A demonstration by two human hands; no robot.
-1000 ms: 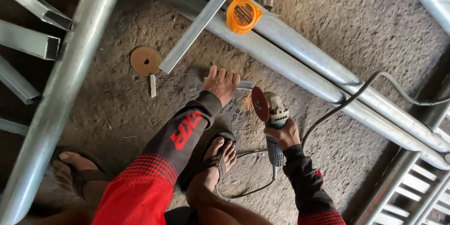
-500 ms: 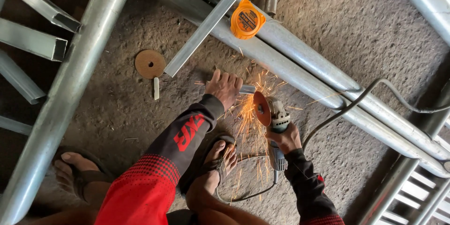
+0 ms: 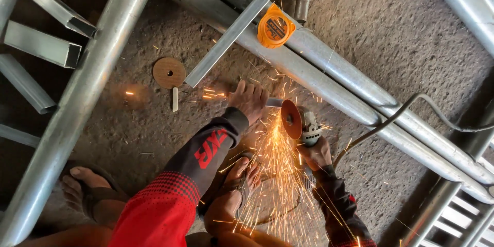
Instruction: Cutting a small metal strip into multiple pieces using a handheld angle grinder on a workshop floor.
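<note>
While sparks spray over the floor (image 3: 411,46), the left hand (image 3: 250,100) presses flat, fingers spread, on a short metal bar (image 3: 272,102) lying there, and the right hand (image 3: 315,155) grips the grinder (image 3: 303,123) tightly, its disc touching that bar.

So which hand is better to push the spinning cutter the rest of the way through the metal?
Probably the right hand: it grips the angle grinder. The left hand is pressing the metal strip down.

Left hand (image 3: 250,100) pressing a metal piece (image 3: 273,103) down, right hand (image 3: 315,155) gripping angle grinder (image 3: 301,122) — sparks flying
</note>
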